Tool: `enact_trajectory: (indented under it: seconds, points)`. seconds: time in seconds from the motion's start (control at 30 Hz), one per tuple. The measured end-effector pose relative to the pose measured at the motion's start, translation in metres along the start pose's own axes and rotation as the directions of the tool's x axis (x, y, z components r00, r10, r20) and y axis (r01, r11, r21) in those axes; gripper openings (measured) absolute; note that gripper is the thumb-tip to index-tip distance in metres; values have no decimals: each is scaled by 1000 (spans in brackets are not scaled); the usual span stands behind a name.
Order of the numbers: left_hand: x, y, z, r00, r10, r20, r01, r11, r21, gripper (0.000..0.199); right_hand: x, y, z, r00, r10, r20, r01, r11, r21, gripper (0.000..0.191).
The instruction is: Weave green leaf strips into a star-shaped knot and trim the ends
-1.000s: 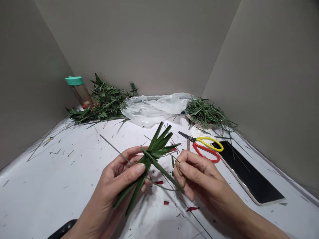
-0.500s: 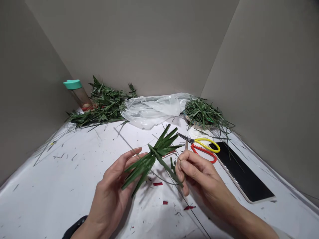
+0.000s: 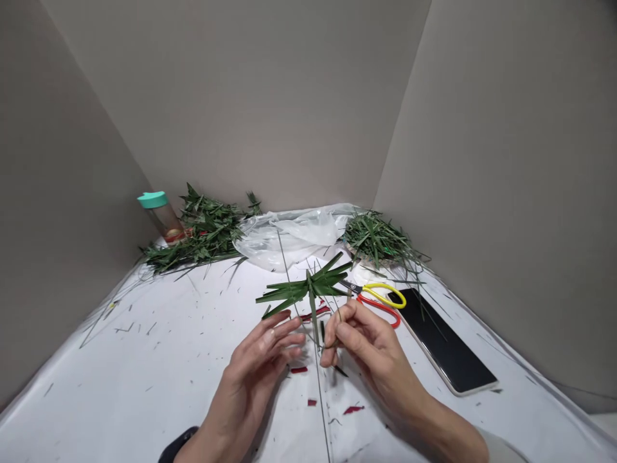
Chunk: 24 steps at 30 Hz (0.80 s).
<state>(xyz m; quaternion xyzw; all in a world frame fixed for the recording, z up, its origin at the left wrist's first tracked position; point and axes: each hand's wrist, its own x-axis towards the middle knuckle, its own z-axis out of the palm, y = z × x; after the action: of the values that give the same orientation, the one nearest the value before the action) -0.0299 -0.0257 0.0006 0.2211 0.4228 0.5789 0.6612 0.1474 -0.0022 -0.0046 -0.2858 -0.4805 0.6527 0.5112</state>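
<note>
A folded green leaf figure (image 3: 308, 287), its pointed blades fanned to both sides, hangs just above and between my hands. My right hand (image 3: 373, 350) is closed in a pinch on a thin stem that runs up toward the leaf figure. My left hand (image 3: 260, 360) is open below the figure's left blades, its fingers spread; whether a fingertip touches a thin strand there I cannot tell. Long thin strands cross between the hands. Scissors (image 3: 380, 297) with yellow and red handles lie just beyond my right hand, their tips partly hidden by the leaf blades.
A black-screened phone (image 3: 446, 344) lies at right. Behind are a leaf heap (image 3: 207, 225), a clear plastic bag (image 3: 294, 235) and a pile of leaf strips (image 3: 378, 238). A bottle with a teal lid (image 3: 153, 199) stands at back left. Red scraps (image 3: 354, 409) dot the white table.
The leaf figure has turned so its left blades lie nearly level, apart from my left palm. My left hand is lower beneath it; my right hand keeps its pinch. The camera view has shifted.
</note>
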Motion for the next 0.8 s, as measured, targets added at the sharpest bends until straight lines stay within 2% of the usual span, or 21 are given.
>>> enact_trajectory:
  seconds: [0.13,0.27,0.47,0.67,0.8]
  points:
    - [-1,1,11,998,42,55,-43,999,16,30,1,0,0,1000,-18,13,18,1000,-7,24]
    - [0,4,29,990,114,86,-117,993,30,26,-1,-1,3,999,-35,18,35,999,-17,25]
    - [4,5,49,980,191,47,-192,981,15,24,-4,-4,7,997,-71,35,72,997,-19,26]
    - [4,1,55,984,155,87,-159,987,37,27,-7,-8,8,994,-95,60,97,995,-32,29]
    - [0,1,59,981,96,170,-110,991,75,38,-9,-9,10,994,-80,80,84,995,-48,30]
